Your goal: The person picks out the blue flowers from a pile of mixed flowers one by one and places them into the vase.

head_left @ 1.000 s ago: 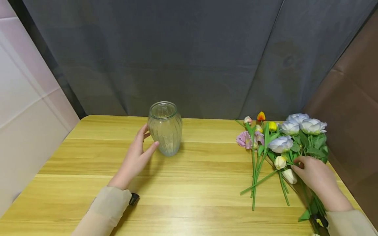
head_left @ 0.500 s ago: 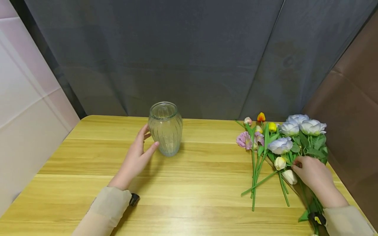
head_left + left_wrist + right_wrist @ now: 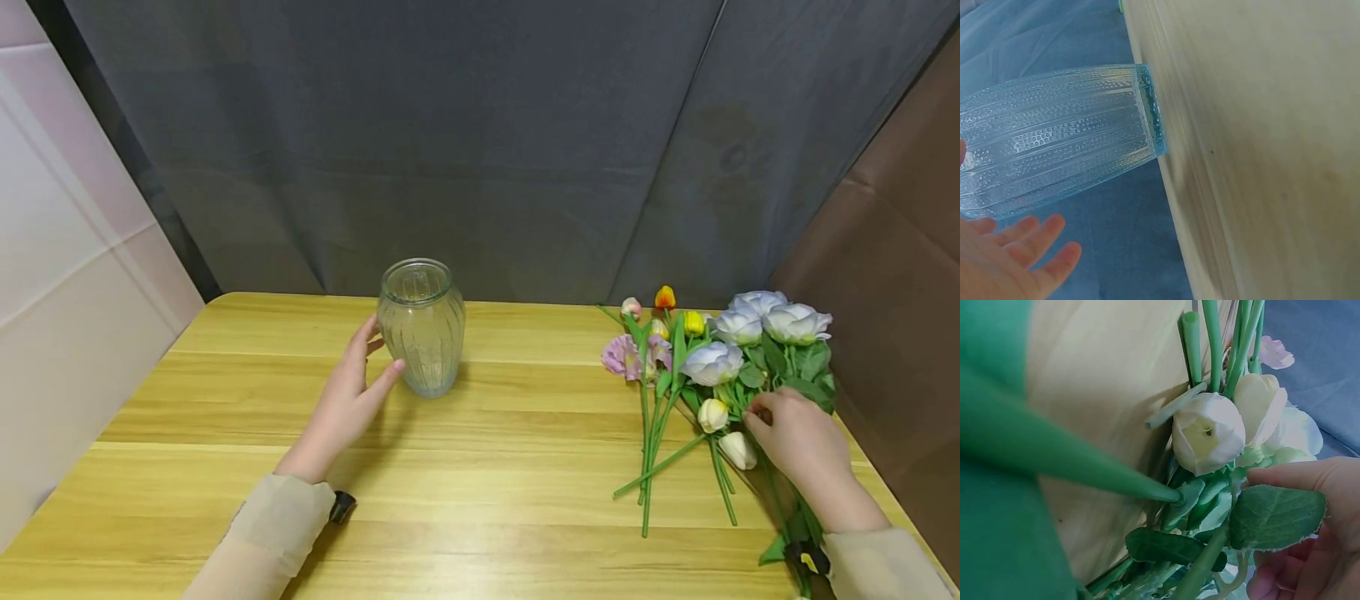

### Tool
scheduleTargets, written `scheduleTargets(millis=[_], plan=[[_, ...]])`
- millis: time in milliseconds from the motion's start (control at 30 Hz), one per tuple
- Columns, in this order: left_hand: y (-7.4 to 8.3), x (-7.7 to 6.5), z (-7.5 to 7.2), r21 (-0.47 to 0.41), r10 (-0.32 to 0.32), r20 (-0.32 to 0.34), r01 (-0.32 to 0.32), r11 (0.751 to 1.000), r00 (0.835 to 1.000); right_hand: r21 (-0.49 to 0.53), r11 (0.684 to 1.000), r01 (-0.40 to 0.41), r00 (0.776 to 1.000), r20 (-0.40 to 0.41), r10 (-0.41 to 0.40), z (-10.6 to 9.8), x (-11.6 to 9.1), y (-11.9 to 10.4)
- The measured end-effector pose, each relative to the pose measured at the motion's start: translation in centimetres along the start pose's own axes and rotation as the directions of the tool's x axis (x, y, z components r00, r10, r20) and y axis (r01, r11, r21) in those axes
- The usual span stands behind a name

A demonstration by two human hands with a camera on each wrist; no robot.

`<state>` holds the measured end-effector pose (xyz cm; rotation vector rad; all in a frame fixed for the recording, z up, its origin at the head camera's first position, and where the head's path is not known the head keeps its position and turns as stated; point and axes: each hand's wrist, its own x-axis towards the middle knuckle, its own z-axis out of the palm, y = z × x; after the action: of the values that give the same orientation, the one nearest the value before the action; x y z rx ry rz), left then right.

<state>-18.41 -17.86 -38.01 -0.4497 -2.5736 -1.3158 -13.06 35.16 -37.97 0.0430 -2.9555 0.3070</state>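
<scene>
A ribbed clear glass vase (image 3: pixel 422 342) stands upright on the wooden table. Around its left side my left hand (image 3: pixel 341 400) is spread, thumb in front and fingers behind. In the left wrist view the relaxed fingers (image 3: pixel 1035 240) lie beside the vase (image 3: pixel 1060 137). At the right, my right hand (image 3: pixel 802 442) reaches into a pile of artificial flowers, thumb and index finger brought together at the green stems below the pale blue blooms (image 3: pixel 712 363). The right wrist view has the thumb (image 3: pixel 1291 475) beside a white tulip (image 3: pixel 1207 434); a leaf (image 3: pixel 1279 519) hides the index finger, and the pinched stem is mostly hidden.
Purple flowers (image 3: pixel 622 357), a yellow tulip (image 3: pixel 693 323) and an orange tulip (image 3: pixel 664 297) lie in the pile, their stems pointing toward the front. More foliage runs under the right forearm. A dark grey curtain (image 3: pixel 465 150) hangs behind the table.
My right hand stays at the pile with only a slight shift. One slanting stem end has moved slightly toward the front. My left hand and the vase have kept their places.
</scene>
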Motion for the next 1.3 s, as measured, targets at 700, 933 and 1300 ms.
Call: scheduleTargets(millis=[700, 933, 1300], plan=[[0.2, 0.2, 0.2, -0.015, 0.023, -0.021, -0.023, 1.000, 1.000, -0.066, 0.982, 0.175, 0.944, -0.274, -0.186, -1.5, 0.4, -2.3], [0.0, 0.2, 0.2, -0.016, 0.022, -0.024, -0.022, 1.000, 0.999, -0.053, 0.982, 0.183, 0.928, -0.322, -0.191, -2.8, 0.9, -3.8], [-0.2, 0.1, 0.1, -0.018, 0.022, -0.018, -0.022, 1.000, 1.000, -0.006, 0.981, 0.192, 0.925, -0.332, -0.183, -4.1, 1.8, -5.9]])
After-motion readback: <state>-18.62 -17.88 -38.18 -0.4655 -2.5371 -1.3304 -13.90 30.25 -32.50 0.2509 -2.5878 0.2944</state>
